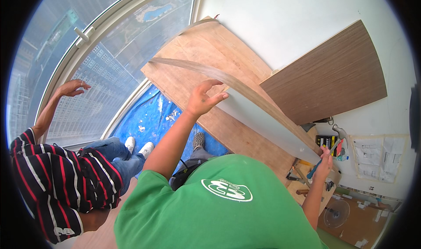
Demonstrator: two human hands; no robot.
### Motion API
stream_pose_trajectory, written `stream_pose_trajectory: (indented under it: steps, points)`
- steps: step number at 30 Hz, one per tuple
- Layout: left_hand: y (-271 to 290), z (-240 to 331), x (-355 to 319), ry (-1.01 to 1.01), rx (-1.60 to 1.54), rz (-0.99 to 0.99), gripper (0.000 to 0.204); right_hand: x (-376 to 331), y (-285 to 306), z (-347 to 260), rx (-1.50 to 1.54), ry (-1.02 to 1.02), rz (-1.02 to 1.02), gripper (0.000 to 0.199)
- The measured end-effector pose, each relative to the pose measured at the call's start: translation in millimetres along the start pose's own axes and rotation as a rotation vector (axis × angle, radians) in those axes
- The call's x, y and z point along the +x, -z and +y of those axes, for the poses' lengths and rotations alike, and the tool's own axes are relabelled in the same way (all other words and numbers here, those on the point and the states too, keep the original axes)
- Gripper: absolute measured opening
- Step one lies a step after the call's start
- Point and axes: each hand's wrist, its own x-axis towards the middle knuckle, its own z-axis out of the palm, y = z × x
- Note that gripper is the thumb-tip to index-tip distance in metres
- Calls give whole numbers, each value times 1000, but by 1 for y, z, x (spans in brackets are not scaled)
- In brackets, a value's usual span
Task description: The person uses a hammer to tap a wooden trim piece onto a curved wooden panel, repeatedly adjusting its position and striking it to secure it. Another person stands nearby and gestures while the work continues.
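Note:
A pale panel stands on edge on the plywood worktop, its long wood-grain edge facing up. My left hand is open beside this edge, thumb and fingers apart, with nothing in it. Near the panel's right end, my right hand is closed round a tool with a blue handle and a thin shaft pointing up and away. The exact kind of tool cannot be made out.
A brown wood-grain board leans against the white wall. Beyond my right hand are a hammer and a black-and-yellow can. A person in a striped shirt stands left by the window. Blue sheeting covers the floor.

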Motion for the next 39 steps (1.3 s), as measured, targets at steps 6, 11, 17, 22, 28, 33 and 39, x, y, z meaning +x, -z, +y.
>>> stream_pose_trajectory:
  steps: [6, 11, 17, 22, 28, 33, 39]
  points:
    - [-6, 1, 6, 76, -175, -75, 31, -2, -5, -4, -8, 37, -10, 47]
    - [-13, -2, 10, -114, -41, -23, 26, -2, -10, -6, 22, 74, 10, 48]
    - [-9, 3, 9, -245, 146, -23, 27, 2, -14, -12, -17, 70, 13, 49]
    - [-11, 2, 11, -9, -117, -91, 30, 2, -14, -12, -71, 69, 24, 50]
    - [-8, 1, 15, -101, -2, -138, 30, 2, -11, -12, -51, 61, 14, 50]
    - [-1, 5, 17, -105, -11, -174, 31, 5, -10, -13, -62, 54, 5, 50]
    - [-5, 5, 20, -40, 9, -151, 33, 6, -10, -12, -82, 57, -1, 49]
